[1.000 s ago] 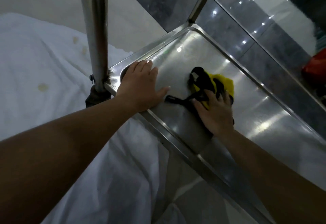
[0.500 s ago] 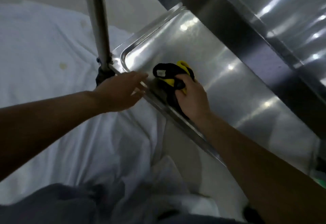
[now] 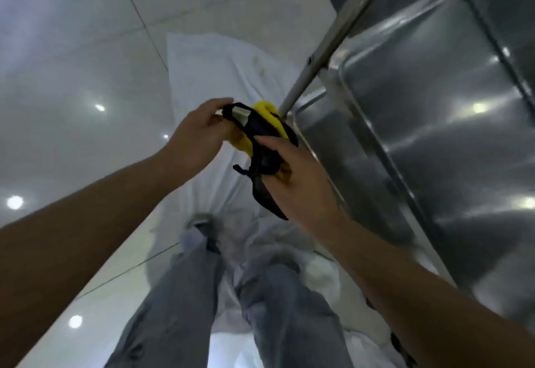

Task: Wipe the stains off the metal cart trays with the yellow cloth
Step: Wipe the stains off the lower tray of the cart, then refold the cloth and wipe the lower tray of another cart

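Observation:
The yellow cloth (image 3: 269,124), edged in black with black straps hanging down, is held in the air between both hands, left of the cart. My left hand (image 3: 199,133) pinches its upper left end. My right hand (image 3: 298,176) grips its lower part, fingers closed over the black trim. The metal cart tray (image 3: 434,136) lies to the right of the cloth, shiny with light reflections. A second, higher tray (image 3: 492,5) shows at the top right. No stains can be made out on the metal in this blurred view.
A slanted metal cart post (image 3: 327,46) rises just behind the cloth. A white sheet (image 3: 214,57) with faint yellowish spots covers the glossy tiled floor (image 3: 72,63). My legs in grey jeans (image 3: 185,295) stand on the sheet below my hands.
The cloth has come off the tray and is now lifted clear of its edge. My left hand left the tray rim and took hold of the cloth. The view swung downward to my legs.

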The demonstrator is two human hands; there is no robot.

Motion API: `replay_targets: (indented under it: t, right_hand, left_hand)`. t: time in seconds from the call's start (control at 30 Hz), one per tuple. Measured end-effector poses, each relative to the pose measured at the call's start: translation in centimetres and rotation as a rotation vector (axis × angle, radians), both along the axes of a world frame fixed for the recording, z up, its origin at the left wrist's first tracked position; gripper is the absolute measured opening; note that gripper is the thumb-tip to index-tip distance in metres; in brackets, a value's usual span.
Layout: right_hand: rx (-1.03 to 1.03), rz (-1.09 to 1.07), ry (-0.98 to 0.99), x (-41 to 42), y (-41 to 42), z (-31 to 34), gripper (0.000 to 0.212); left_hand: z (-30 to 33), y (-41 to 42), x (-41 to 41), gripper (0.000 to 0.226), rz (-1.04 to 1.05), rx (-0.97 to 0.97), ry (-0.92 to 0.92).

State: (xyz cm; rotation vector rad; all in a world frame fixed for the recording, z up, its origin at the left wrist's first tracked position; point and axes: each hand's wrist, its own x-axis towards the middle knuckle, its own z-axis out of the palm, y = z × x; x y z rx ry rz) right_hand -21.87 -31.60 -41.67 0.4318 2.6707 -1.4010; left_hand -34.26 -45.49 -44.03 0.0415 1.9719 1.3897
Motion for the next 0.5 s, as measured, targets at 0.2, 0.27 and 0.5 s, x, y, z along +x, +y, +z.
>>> replay_targets:
  t: [0.2, 0.27, 0.5]
  right_hand:
    - [0.175, 0.104, 0.227, -9.3, -2.7, 20.0, 0.043]
    - [0.202, 0.168, 0.308, -12.8, -3.5, 24.8, 0.043]
    - [0.203, 0.255, 0.467, -23.5, -4.5, 35.8, 0.04]
  left_hand:
    - [20.8, -4.4, -6.5, 0.059, 0.157, 0.097, -0.316]
    - [25.9, -4.9, -9.0, 0.067, 0.115, 0.197, -0.268]
    - [39.4, -4.5, -20.5, 0.016, 0.255, 0.263, -0.075]
